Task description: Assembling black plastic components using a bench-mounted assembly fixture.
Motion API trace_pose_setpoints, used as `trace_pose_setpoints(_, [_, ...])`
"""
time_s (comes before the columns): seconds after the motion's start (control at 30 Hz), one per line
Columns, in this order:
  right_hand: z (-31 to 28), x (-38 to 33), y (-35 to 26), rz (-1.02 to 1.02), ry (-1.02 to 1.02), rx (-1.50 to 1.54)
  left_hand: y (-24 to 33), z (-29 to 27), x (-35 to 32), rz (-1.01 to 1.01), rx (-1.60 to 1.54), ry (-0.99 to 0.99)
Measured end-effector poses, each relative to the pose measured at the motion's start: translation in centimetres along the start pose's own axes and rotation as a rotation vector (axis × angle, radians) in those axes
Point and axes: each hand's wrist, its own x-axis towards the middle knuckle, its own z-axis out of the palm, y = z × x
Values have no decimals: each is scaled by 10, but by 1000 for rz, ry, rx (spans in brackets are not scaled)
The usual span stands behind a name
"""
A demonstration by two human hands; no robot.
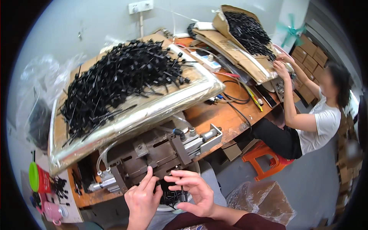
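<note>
My right hand holds a slim black plastic part upright between its curled fingers and thumb. Just beside it, my left hand has its index finger stretched up toward the metal fixture, with thumb and other fingers drawn together. A small dark bit shows at that pinch, too small to name. Both hands are at the near edge of the brown metal clamping fixture, which has an air cylinder at its right end. Below and between my hands, a pale container holds more black parts.
A big pile of black stemmed parts lies on a film-wrapped board behind the fixture. To the right, a seated person works at a cardboard tray of black parts. Cables, a red-green bucket and an orange stool stand around.
</note>
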Motion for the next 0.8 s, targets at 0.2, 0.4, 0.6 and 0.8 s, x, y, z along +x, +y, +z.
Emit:
trace_pose_setpoints(0.2, [1,5,-1,-38,-25,-87,3,-7,1,-39,33,-42])
trace_pose_setpoints(0.4, [8,13,-1,-222,-26,-299,1,-3,2,-60,39,-54])
trace_pose_setpoints(0.6, [6,10,2,-196,78,-406,7,-2,7,-43,26,0])
trace_pose_setpoints(0.8, [5,8,-2,-56,-9,-462,7,-2,6,-76,-6,0])
